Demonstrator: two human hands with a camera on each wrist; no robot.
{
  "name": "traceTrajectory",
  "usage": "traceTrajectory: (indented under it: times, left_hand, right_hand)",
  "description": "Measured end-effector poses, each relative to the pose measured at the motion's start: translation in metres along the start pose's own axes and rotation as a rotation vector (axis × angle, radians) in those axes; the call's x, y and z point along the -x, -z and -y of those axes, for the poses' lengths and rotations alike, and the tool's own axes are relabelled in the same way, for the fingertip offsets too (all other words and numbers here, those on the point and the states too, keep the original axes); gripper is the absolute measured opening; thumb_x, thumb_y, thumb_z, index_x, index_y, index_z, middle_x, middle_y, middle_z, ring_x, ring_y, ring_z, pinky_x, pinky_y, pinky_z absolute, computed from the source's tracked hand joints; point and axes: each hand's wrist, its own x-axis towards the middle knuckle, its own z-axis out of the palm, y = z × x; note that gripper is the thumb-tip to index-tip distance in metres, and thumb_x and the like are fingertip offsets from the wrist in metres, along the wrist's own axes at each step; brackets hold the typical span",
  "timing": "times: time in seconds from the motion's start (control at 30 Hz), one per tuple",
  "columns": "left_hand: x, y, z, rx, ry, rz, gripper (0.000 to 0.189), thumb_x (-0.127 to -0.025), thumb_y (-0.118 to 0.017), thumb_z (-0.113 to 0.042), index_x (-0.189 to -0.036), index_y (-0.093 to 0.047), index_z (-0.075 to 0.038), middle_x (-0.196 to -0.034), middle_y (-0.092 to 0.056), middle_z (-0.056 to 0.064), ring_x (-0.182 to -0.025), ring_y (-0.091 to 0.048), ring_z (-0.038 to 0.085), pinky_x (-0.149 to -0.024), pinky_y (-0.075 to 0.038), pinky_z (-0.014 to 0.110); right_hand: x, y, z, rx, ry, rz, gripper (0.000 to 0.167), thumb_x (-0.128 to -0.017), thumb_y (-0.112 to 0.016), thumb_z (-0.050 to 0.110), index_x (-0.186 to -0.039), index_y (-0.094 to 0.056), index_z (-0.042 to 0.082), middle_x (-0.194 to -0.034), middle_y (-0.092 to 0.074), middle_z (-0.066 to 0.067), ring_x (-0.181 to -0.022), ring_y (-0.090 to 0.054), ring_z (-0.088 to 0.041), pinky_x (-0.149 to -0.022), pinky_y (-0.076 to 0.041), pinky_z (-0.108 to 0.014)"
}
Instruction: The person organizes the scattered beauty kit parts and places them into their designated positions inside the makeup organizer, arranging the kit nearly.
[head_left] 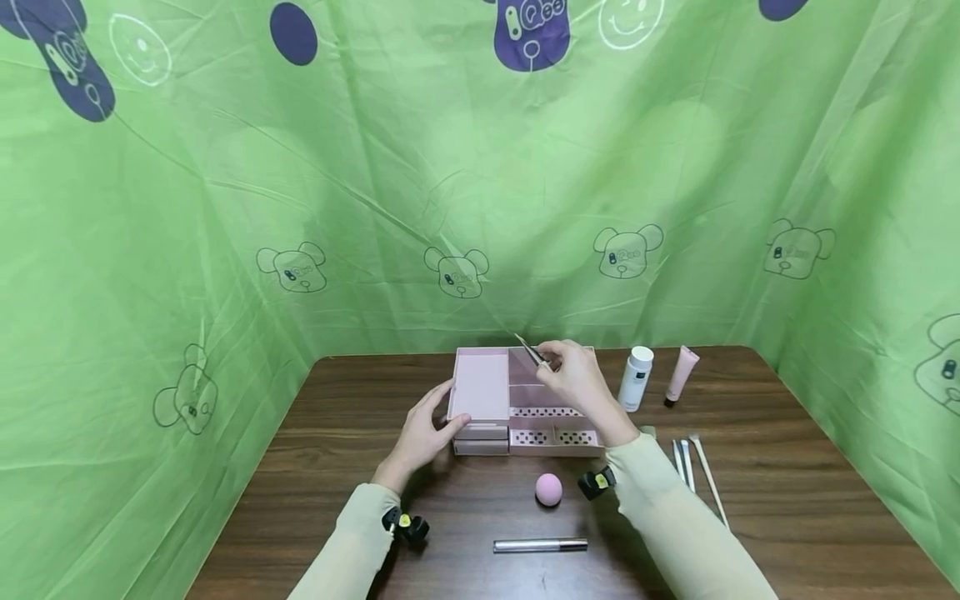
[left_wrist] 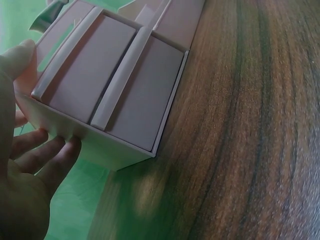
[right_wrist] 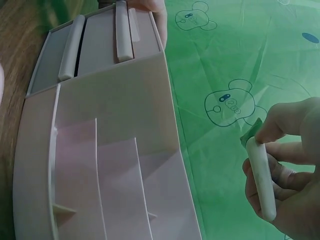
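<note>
A pink desktop organizer box (head_left: 480,447) stands at the back of the table, with two drawers (left_wrist: 142,90) under a shallow top tray (head_left: 482,383) on its left and divided compartments (right_wrist: 117,185) on its right. My left hand (head_left: 418,435) holds its left front corner, thumb over the tray's rim and fingers against the outer side wall. Above the right compartments, my right hand (head_left: 576,379) pinches a slim item (right_wrist: 261,180) with a rounded white edge and a greenish, shiny end. From the head view it looks dark and silvery with a pointed tip; I cannot tell its kind.
A pink ball (head_left: 548,490) and a silver tube (head_left: 540,545) lie in front of the box. To the right stand a white bottle (head_left: 635,379) and a pink squeeze tube (head_left: 682,375). Several slim brushes (head_left: 708,479) lie beside my right forearm. Green cloth (head_left: 525,208) hangs behind.
</note>
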Motion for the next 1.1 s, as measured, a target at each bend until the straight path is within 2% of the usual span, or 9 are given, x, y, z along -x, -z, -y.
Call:
traceTrajectory:
  times: [0.2, 0.4, 0.63, 0.9, 1.0, 1.1]
  left_hand:
    - [0.000, -0.001, -0.001, -0.011, 0.003, -0.012, 0.071, -0.084, -0.077, -0.037, -0.143, -0.049, -0.008, -0.140, -0.054, 0.010, -0.123, -0.057, 0.029, -0.103, -0.050, 0.047]
    - [0.000, -0.003, 0.000, 0.037, -0.004, 0.000, 0.070, -0.085, -0.077, -0.033, -0.142, -0.048, -0.005, -0.137, -0.056, 0.013, -0.117, -0.061, 0.029, -0.097, -0.055, 0.043]
    - [-0.001, -0.002, 0.000, 0.017, -0.012, -0.021, 0.070, -0.084, -0.077, -0.034, -0.142, -0.049, -0.007, -0.138, -0.056, 0.012, -0.119, -0.059, 0.030, -0.099, -0.052, 0.050]
    - [-0.001, 0.000, 0.000, -0.062, 0.002, -0.015, 0.070, -0.084, -0.076, -0.038, -0.143, -0.050, -0.011, -0.140, -0.056, 0.006, -0.127, -0.054, 0.025, -0.109, -0.045, 0.045]
    - [-0.001, 0.000, 0.000, -0.057, 0.004, -0.022, 0.069, -0.084, -0.077, -0.037, -0.142, -0.050, -0.012, -0.140, -0.055, 0.006, -0.127, -0.053, 0.026, -0.109, -0.045, 0.045]
    - [0.000, -0.001, 0.000, -0.017, 0.022, -0.016, 0.069, -0.084, -0.077, -0.036, -0.143, -0.050, -0.011, -0.141, -0.055, 0.007, -0.128, -0.053, 0.027, -0.103, -0.051, 0.042]
  right_hand:
    - [-0.008, -0.006, 0.006, -0.012, -0.009, 0.027, 0.034, -0.077, -0.067, 0.011, -0.110, -0.072, 0.006, -0.093, -0.068, -0.009, -0.079, -0.067, -0.023, -0.072, -0.057, -0.034]
    - [-0.012, -0.014, 0.015, -0.027, -0.020, 0.038, 0.033, -0.076, -0.066, 0.010, -0.108, -0.072, 0.006, -0.091, -0.069, -0.007, -0.080, -0.066, -0.021, -0.072, -0.056, -0.034]
    - [-0.019, -0.023, 0.024, -0.054, -0.033, 0.031, 0.030, -0.076, -0.066, 0.010, -0.105, -0.073, 0.009, -0.087, -0.072, -0.002, -0.077, -0.065, -0.017, -0.071, -0.055, -0.032]
    - [-0.023, -0.032, 0.029, -0.092, -0.087, 0.064, 0.034, -0.077, -0.066, 0.009, -0.111, -0.071, 0.006, -0.092, -0.073, -0.004, -0.080, -0.067, -0.016, -0.074, -0.058, -0.030]
    - [-0.025, -0.035, 0.031, -0.096, -0.099, 0.062, 0.033, -0.078, -0.067, 0.009, -0.111, -0.071, 0.006, -0.092, -0.073, -0.005, -0.079, -0.067, -0.017, -0.073, -0.059, -0.030]
    - [-0.028, -0.038, 0.033, -0.100, -0.117, 0.067, 0.033, -0.078, -0.068, 0.009, -0.111, -0.071, 0.007, -0.093, -0.073, -0.004, -0.080, -0.067, -0.017, -0.072, -0.060, -0.029]
